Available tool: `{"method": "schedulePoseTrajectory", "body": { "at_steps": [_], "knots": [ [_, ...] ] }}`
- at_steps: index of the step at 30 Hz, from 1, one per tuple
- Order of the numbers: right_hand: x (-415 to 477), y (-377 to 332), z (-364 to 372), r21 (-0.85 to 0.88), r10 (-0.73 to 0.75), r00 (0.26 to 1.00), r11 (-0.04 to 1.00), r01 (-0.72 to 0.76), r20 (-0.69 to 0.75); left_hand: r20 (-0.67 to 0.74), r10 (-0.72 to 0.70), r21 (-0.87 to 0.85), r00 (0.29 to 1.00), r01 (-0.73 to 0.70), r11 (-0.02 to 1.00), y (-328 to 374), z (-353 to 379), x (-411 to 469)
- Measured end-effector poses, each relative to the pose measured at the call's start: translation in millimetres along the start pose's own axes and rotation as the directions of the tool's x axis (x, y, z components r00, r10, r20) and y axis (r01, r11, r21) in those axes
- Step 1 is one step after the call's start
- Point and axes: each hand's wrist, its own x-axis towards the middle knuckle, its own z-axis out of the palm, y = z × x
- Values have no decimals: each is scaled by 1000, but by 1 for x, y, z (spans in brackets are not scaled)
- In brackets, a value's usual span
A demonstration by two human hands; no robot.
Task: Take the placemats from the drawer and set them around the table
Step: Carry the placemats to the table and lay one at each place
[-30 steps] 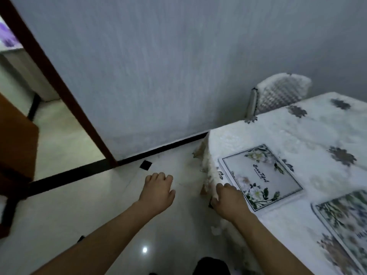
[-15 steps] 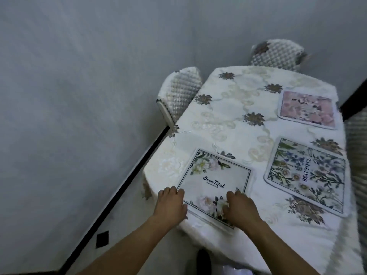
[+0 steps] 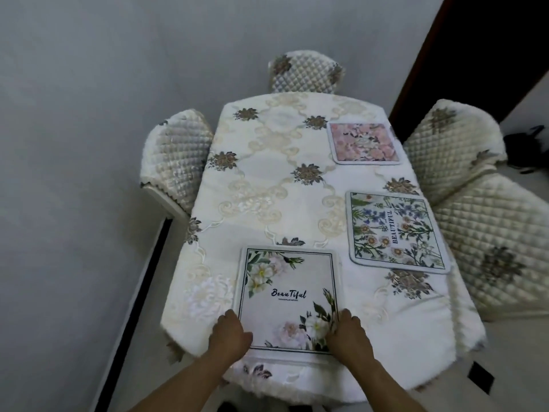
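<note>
Clamps left grip on near-left corner of white mat, right grip on near-right, at near end of bench. Further right, shows green mat and pink mat already laid. Seems three placed; left side and far end likely unset.

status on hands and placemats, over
Left grip and right grip hold near corners of the white placemat. Mat flat at near end of the table. Blue-flower placemat and pink placemat along the right side. Nothing in the way.
</note>
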Motion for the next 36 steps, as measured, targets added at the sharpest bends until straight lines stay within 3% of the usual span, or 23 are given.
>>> {"method": "schedulePoseTrajectory", "body": {
  "at_steps": [8,14,18,24,29,36],
  "knots": [
    [-4,-10,2,46,126,988,991,-122,-87,-5,-6,-4,1000,6,1000,2,-4,5],
    [0,-9,-4,87,94,981,993,-81,-168,-41,-114,-281,993,98,955,5,-7,9],
    [8,-6,-18,112,-8,975,993,33,-221,-102,-57,-351,993,17,936,7,-12,9],
    [27,-27,-44,124,-201,927,960,251,-318,-306,6,-313,952,-106,944,12,-57,-4],
    [39,-74,-52,120,-343,886,911,395,-313,-457,-55,-354,888,-124,927,-14,-93,-17],
    [21,-162,-27,113,-463,828,848,518,-317,-522,-137,-403,842,-101,910,-92,-137,-26]
  ]
}}
